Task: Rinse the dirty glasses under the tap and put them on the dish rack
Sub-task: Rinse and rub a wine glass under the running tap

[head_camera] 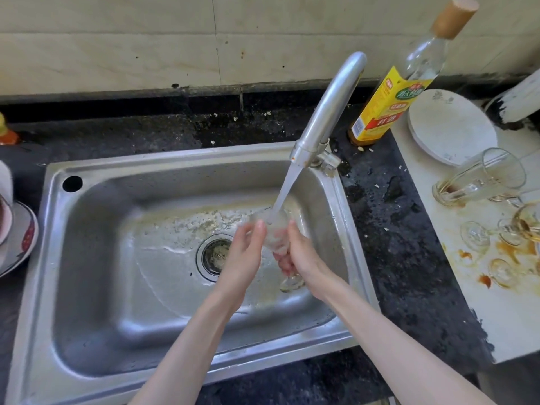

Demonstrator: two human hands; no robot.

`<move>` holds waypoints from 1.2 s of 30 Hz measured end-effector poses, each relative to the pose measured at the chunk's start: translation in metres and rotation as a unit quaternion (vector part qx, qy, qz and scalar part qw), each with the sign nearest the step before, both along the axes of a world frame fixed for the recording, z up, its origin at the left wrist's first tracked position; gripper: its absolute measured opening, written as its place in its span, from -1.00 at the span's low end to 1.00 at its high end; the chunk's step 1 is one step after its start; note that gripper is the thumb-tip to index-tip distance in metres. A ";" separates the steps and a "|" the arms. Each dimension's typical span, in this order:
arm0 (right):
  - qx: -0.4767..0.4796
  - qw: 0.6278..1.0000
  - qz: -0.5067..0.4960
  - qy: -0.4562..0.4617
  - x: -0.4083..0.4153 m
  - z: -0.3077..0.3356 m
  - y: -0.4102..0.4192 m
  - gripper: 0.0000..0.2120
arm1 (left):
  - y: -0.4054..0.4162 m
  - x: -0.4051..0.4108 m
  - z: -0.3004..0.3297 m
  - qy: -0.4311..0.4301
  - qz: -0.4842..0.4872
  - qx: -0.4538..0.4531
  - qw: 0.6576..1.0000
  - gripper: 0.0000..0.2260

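Observation:
A clear stemmed glass [276, 235] is held between both hands under the running stream from the steel tap [327, 112], over the sink [122, 200]. My left hand [242, 255] touches the bowl's left side with its fingers fairly straight. From the right, my right hand [301, 255] curls its fingers round the glass low on the bowl and stem; the foot [292, 283] pokes out below. Several dirty glasses lie tipped over on a stained white board [467, 302] at right, among them a tall tumbler [479, 179] and a stemmed glass [496, 232].
A yellow-labelled bottle [391, 97] stands behind the tap, next to a white plate [450, 127]. A bowl on a plate [17, 238] sits at the left edge. The dark counter [388, 229] around the sink is wet. No dish rack is in view.

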State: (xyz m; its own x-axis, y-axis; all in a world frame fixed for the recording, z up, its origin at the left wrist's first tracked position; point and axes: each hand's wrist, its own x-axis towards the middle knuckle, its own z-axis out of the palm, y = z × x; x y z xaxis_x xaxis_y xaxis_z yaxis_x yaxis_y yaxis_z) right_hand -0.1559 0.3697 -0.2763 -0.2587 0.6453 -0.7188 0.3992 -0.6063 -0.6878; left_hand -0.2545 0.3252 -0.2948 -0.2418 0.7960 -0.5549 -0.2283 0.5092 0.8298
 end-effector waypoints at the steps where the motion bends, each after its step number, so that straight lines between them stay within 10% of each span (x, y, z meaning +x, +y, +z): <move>1: -0.041 0.999 -0.009 0.024 0.000 -0.002 -0.001 -0.42 | 0.003 -0.001 0.002 -0.003 0.004 0.020 1.000 -0.49; 4: -0.127 0.986 -0.009 0.106 -0.003 -0.005 -0.006 -0.27 | 0.014 -0.007 0.008 -0.022 0.022 0.051 0.998 -0.50; 11: 0.080 0.994 0.014 0.068 -0.012 -0.011 -0.012 -0.53 | 0.023 -0.002 0.002 0.006 0.080 0.023 0.997 -0.47; 16: -0.083 0.992 -0.029 0.087 -0.002 -0.009 -0.007 -0.38 | 0.023 -0.005 -0.002 -0.023 0.011 0.014 1.000 -0.57; 23: 0.129 0.991 0.037 -0.027 -0.008 -0.022 -0.022 -0.47 | 0.027 0.009 0.001 -0.022 0.114 -0.003 0.993 -0.57; 28: -0.069 0.993 -0.067 0.060 -0.005 -0.012 -0.002 -0.30 | 0.026 0.003 0.004 -0.028 0.032 0.036 0.998 -0.68; 36: 0.134 0.986 0.064 -0.072 -0.010 -0.022 -0.016 -0.52 | 0.025 0.005 -0.005 -0.010 0.116 0.040 0.992 -0.47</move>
State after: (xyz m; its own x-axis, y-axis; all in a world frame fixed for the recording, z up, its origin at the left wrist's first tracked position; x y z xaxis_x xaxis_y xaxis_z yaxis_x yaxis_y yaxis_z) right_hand -0.1661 0.3541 -0.2979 -0.2570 0.7857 -0.5627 0.5656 -0.3498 -0.7468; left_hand -0.2491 0.3500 -0.3001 -0.4127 0.7623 -0.4986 -0.3489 0.3733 0.8596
